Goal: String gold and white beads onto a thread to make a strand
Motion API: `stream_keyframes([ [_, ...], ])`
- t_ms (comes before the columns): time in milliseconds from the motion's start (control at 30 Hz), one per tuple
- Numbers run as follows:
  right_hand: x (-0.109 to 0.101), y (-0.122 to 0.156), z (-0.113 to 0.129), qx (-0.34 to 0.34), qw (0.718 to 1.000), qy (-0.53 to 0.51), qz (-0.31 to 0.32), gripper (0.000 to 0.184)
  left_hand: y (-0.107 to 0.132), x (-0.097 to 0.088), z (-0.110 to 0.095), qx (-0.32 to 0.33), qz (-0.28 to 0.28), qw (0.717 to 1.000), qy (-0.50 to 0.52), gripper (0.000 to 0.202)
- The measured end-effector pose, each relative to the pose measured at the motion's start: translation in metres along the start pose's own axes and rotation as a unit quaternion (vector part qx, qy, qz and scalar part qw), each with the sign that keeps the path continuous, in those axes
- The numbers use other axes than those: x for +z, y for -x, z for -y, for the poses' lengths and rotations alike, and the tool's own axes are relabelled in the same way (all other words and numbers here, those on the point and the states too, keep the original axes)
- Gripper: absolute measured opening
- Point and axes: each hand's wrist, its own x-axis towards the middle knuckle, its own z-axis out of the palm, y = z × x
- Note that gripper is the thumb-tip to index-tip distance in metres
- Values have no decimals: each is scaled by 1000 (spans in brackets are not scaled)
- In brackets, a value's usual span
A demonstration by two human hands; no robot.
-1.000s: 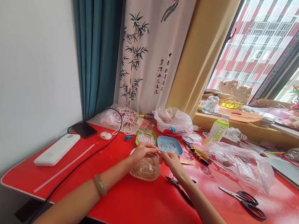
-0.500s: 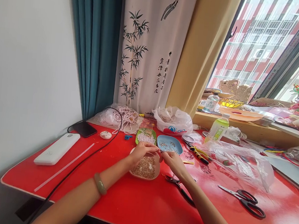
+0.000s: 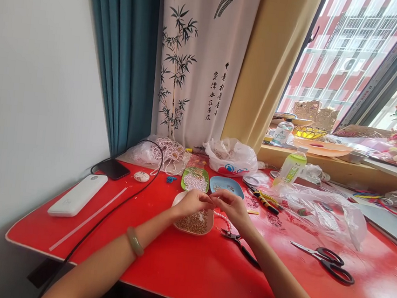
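Clock read from the meeting fingertips, 12 straight across the table (image 3: 158, 271). Nearest, 4 o'clock: scissors (image 3: 317, 257), well apart from the hands. At 5: pliers (image 3: 235, 238), partly under the right forearm. The strand (image 3: 227, 220), pale pink beads, emerges by the right hand (image 3: 232, 209) and curves toward 4 o'clock, just beside the pliers' tip; contact there I cannot tell. Its other end is lost behind the fingers. Left hand (image 3: 192, 203) hangs over the tray at 7; fingertips of both hands are brought together, but whether either is clamped on the strand I cannot tell, the spot being too small. Handling, my estimate: very light, limp, rather slippery, the beads tougher than the thread; best pinched at the end, thumb against forefinger, the rest left loose to hang. Containers, near to far: pink tray (image 3: 178, 198) at 7, gold beads (image 3: 193, 224) spread across it, a few bare patches. Green tray (image 3: 183, 180) at 11: pale beads (image 3: 197, 183) nearer, gold ones beyond. Blue tray (image 3: 239, 191) at 1, partly behind the right hand: thin scatter of small bits, kind unclear. Beyond, past 12: white bag (image 3: 230, 164), something bundled inside, not identifiable from here.
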Motion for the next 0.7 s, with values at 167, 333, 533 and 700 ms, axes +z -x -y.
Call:
stream_keyframes([
  [167, 0, 1, 1, 29, 997, -72, 19, 19, -2, -1, 4, -1, -2, 1000, -20, 30],
  [333, -1, 2, 3, 29, 992, -121, -10, 19, 1, -3, -1, 1, -11, 999, -52, 29],
  [533, -1, 2, 4, 47, 987, -152, -24, 23, -2, -14, -6, 26, -17, 997, -76, 25],
  [700, 0, 2, 4, 58, 986, -150, -37, 23, -8, -33, -15, 15, -68, 993, -95, 20],
])
